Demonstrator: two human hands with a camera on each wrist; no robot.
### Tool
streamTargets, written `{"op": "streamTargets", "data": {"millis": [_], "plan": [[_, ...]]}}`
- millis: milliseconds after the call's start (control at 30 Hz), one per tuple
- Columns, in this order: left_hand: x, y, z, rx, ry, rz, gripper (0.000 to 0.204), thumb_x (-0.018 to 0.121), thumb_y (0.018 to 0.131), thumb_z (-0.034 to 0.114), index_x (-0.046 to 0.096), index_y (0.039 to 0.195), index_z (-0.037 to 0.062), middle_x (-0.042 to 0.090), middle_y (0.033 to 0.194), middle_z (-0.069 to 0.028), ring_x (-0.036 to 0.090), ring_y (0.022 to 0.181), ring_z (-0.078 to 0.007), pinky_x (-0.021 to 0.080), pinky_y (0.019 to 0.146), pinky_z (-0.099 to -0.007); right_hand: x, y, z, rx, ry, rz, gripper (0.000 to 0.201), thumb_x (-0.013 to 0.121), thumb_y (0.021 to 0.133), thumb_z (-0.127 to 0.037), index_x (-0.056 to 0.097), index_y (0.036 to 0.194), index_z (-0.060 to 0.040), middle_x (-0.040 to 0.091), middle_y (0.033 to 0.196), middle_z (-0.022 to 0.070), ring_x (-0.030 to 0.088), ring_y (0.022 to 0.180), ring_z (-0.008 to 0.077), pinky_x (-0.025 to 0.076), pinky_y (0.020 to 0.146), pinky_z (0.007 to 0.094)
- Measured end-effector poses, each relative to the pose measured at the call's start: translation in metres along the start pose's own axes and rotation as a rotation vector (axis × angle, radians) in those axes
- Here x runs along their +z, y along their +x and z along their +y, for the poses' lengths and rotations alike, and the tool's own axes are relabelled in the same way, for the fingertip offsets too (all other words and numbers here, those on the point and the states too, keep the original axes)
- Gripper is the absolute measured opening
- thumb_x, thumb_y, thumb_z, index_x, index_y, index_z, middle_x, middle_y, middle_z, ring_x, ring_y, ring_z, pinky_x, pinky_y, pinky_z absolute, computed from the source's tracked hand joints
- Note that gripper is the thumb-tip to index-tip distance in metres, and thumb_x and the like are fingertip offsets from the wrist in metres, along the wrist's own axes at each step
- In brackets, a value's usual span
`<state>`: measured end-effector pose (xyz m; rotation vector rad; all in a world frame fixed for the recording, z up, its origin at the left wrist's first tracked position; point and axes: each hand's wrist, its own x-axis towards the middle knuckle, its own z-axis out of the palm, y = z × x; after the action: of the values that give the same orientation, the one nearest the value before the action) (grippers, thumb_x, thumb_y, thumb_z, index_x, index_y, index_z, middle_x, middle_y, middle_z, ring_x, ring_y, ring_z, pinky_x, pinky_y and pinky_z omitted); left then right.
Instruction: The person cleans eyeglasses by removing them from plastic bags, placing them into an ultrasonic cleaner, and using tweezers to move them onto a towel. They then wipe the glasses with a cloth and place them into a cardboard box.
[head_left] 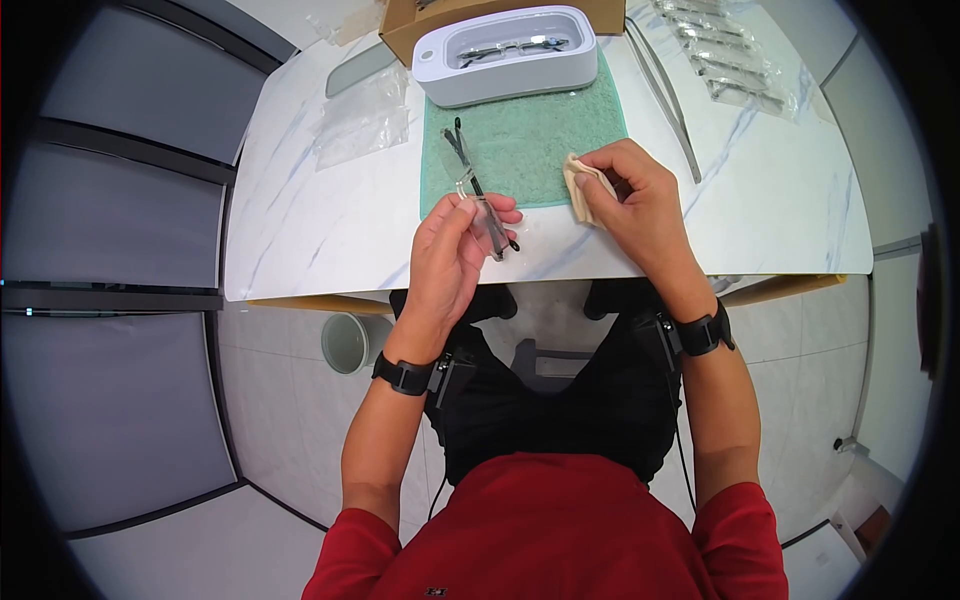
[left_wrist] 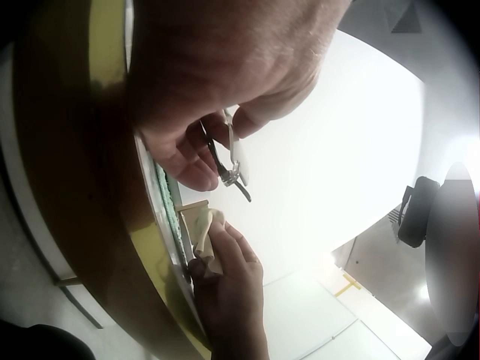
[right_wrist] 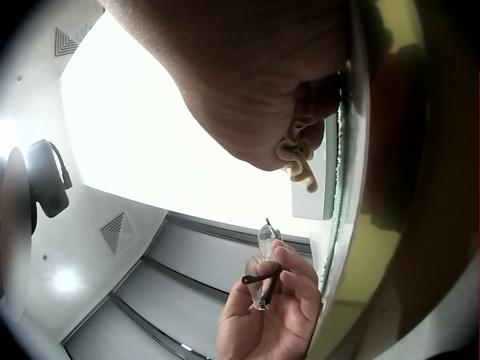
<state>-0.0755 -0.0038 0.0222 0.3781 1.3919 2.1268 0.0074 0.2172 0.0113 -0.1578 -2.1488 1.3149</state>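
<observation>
Between thumb and fingers, the left hand pinches a pair of clear glasses with dark temples, held over the near edge of the green towel. To its right, the right hand grips a crumpled beige cloth, apart from the glasses. The left wrist view shows the glasses hanging below the left hand, with the cloth beyond. In the right wrist view the cloth pokes out from the curled right fingers.
A white cleaner holding another pair of glasses stands on the towel's far part, before a cardboard box. Clear bags and a grey case lie left. Bagged glasses and a grey strip lie right.
</observation>
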Motion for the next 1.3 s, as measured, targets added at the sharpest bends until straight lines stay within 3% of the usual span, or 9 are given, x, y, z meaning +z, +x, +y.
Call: {"op": "streamTargets", "data": {"millis": [733,833,1133,1233,1300], "plan": [[-0.0001,-0.0004,-0.0017,0.016,0.010,-0.003,0.023,0.047,0.109,0.021,0.056,0.103,0.0010,0.066,0.119,-0.0219,0.067,0.106,-0.0309,0.054,0.092,-0.0428,-0.0005,-0.0004,0.0000,-0.022,0.008,0.022,0.010,0.074,0.091,-0.003,0.072,0.101,0.0005,0.065,0.090,0.0012,0.058,0.076,0.0054,0.045,0.065,0.0216],[-0.0009,-0.0003,-0.0021,0.023,0.013,-0.006,0.024,0.046,0.110,0.021,0.057,0.104,0.0003,0.066,0.119,-0.0221,0.067,0.107,-0.0310,0.054,0.092,-0.0428,0.0003,0.0006,-0.0015,-0.026,0.018,0.057,0.012,0.073,0.089,-0.008,0.075,0.099,-0.0017,0.069,0.088,0.0089,0.062,0.069,0.0180,0.048,0.061,0.0292],[0.0006,-0.0008,-0.0008,0.032,0.012,0.017,0.023,0.047,0.109,0.018,0.058,0.106,-0.0014,0.068,0.116,-0.0218,0.068,0.106,-0.0300,0.055,0.091,-0.0423,0.0005,0.0005,-0.0009,-0.045,0.016,0.069,0.013,0.074,0.089,-0.009,0.075,0.099,-0.0012,0.070,0.089,0.0087,0.064,0.071,0.0187,0.049,0.062,0.0293],[0.0005,-0.0004,-0.0013,0.037,0.003,0.028,0.021,0.046,0.109,0.017,0.058,0.104,-0.0004,0.068,0.115,-0.0217,0.068,0.106,-0.0303,0.055,0.091,-0.0426,-0.0005,-0.0006,-0.0016,-0.042,0.001,0.047,0.012,0.074,0.090,-0.004,0.072,0.101,0.0001,0.068,0.091,0.0016,0.062,0.078,0.0070,0.046,0.064,0.0220],[0.0005,-0.0006,-0.0017,0.041,0.001,0.031,0.022,0.046,0.109,0.017,0.058,0.104,-0.0005,0.068,0.116,-0.0220,0.068,0.105,-0.0305,0.055,0.091,-0.0426,0.0002,-0.0006,0.0003,-0.046,0.013,0.050,0.012,0.074,0.090,-0.004,0.073,0.101,0.0001,0.068,0.091,0.0014,0.062,0.078,0.0070,0.046,0.064,0.0219]]}}
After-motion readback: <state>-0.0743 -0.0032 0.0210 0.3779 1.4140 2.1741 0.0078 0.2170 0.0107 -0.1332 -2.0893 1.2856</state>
